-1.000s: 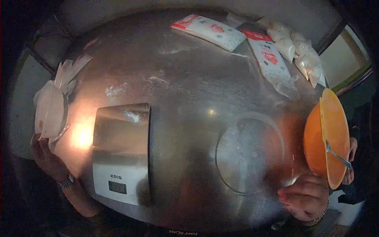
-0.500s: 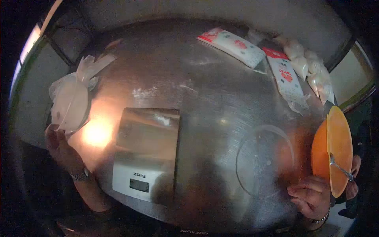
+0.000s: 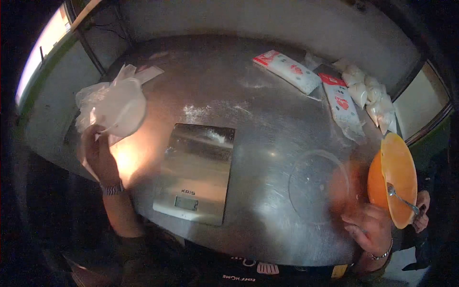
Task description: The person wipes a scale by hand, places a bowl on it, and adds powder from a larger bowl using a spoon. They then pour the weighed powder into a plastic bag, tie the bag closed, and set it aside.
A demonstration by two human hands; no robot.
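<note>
On the table (image 3: 267,124) sits a KRIS scale (image 3: 196,162); the left hand (image 3: 100,155) pinches a bag (image 3: 117,107), the right hand (image 3: 374,228) half-spread.

Two red-and-white printed packets (image 3: 341,100) lay near the far edge of the metal tabletop (image 3: 205,71), with filled clear plastic bags (image 3: 376,95) just beside them.

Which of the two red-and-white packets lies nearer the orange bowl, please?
The right packet, beside the bags; the left packet lies farther from the bowl.
</note>
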